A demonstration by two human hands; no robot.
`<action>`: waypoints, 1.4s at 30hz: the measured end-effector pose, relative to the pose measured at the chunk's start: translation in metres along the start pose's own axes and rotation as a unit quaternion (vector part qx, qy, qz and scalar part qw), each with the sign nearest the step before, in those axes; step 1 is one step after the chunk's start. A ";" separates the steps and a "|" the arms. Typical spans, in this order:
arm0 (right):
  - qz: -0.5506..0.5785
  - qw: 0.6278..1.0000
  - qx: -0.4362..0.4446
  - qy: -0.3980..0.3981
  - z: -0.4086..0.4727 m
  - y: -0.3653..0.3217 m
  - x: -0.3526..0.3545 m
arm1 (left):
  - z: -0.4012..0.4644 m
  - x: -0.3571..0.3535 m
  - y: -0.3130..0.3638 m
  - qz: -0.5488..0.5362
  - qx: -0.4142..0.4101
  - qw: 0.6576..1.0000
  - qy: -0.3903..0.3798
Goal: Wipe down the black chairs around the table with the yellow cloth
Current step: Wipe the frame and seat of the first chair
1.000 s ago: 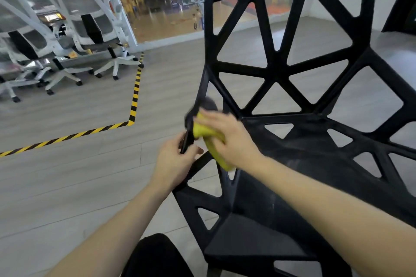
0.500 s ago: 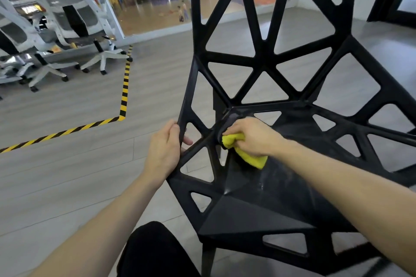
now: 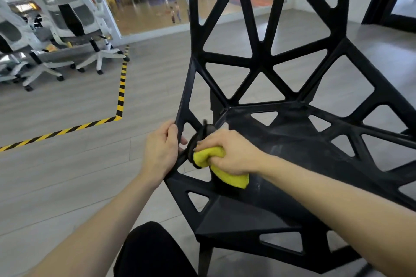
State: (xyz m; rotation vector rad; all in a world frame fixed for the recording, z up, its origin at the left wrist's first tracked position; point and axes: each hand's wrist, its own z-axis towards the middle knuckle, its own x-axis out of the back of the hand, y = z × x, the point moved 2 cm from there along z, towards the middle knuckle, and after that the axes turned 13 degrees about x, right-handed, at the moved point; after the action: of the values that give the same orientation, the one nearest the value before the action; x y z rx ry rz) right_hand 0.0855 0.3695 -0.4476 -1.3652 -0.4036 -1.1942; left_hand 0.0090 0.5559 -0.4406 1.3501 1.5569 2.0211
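I see my left hand [image 3: 161,150] gripping the side edge of the black chair [image 3: 265,119], bracing it. Just to its right, my right hand [image 3: 229,153] clutches the bunched yellow cloth [image 3: 219,167], pressing it onto the seat's left rim strut. Over the last second the cloth has slid from the strut's upper end down toward the seat, and the left hand has shifted its hold on the edge. I judge this side section is nearly wiped; the seat beyond my right hand looks dusty.
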 end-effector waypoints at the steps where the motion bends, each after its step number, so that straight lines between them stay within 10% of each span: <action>1: 0.005 1.000 -0.002 -0.019 -0.004 -0.001 0.006 | 0.000 -0.001 0.000 0.008 -0.002 1.000 0.001; 8: -0.040 0.953 -0.279 0.112 0.004 0.110 0.064 | 0.001 -0.002 -0.002 0.130 -0.062 0.989 0.042; 14: 0.270 0.891 -0.249 0.266 -0.019 0.092 0.076 | -0.002 -0.005 0.005 0.208 -0.233 0.932 0.185; 18: 0.414 0.850 -0.200 0.257 -0.031 0.056 0.099 | -0.013 -0.014 0.020 0.270 -0.394 0.870 0.125; 22: 0.507 0.808 -0.161 0.251 -0.040 0.031 0.114 | -0.033 -0.035 0.067 -0.026 -0.136 0.986 -0.090; 28: 0.585 0.745 -0.155 0.281 -0.051 0.021 0.124 | -0.034 -0.078 0.098 -0.177 0.068 0.940 -0.282; 35: 0.431 0.826 -0.242 0.271 -0.075 0.010 0.126 | -0.037 -0.108 0.097 -0.328 0.104 0.907 -0.241; 39: 0.154 0.942 -0.233 0.187 -0.086 0.006 0.123 | -0.033 -0.096 0.106 -0.267 0.024 0.944 -0.193; 42: 0.125 0.929 -0.258 0.235 -0.088 0.023 0.123 | -0.022 -0.090 0.110 -0.272 0.005 0.939 -0.212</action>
State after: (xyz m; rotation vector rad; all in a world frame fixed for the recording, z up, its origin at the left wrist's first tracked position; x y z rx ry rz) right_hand 0.1198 0.2357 -0.3811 -1.4494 0.4463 -1.4128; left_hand 0.0752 0.4381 -0.3918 1.0970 1.5164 1.2952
